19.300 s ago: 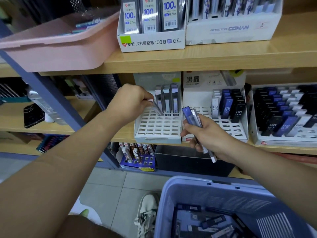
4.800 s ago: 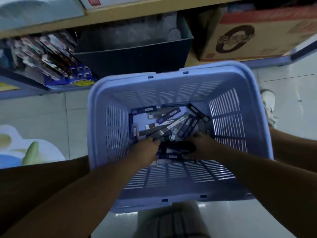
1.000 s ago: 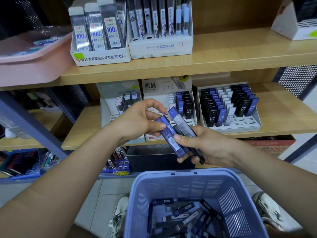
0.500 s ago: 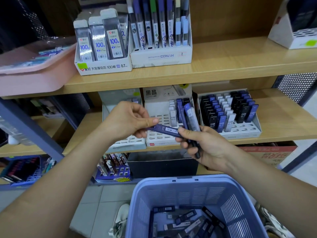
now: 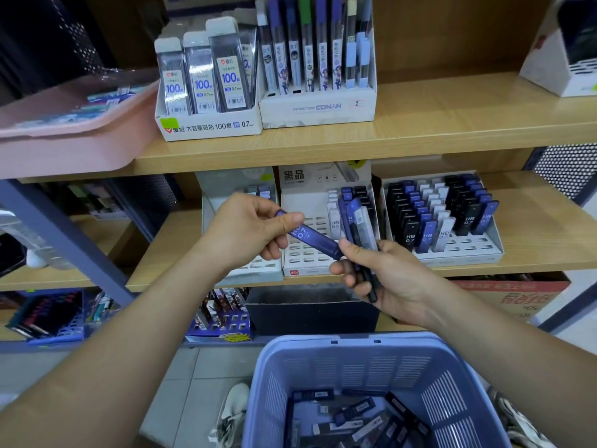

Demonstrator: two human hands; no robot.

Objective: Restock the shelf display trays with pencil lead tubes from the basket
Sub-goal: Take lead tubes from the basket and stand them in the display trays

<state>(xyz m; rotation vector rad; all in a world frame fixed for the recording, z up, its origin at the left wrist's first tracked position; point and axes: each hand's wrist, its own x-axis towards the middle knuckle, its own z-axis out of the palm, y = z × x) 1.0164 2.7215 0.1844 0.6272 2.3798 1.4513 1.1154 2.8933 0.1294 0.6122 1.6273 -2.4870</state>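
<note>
At the shelf's [image 5: 168,250] front edge, the left hand [image 5: 248,231] pinches a blue tube's [image 5: 311,237] top, its lower end touching the right hand [image 5: 391,279], which grips a bundle [image 5: 361,227].

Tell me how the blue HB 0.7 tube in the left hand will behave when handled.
The blue tube looks stiff: pinched at one end by the left hand, it juts out straight. It is probably light, since a fingertip pinch carries it. Its flat, glossy sides suggest it won't roll but may slip.

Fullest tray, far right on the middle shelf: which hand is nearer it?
Right. The right hand is just beside the tray's left front corner; the left hand sits farther left.
</note>
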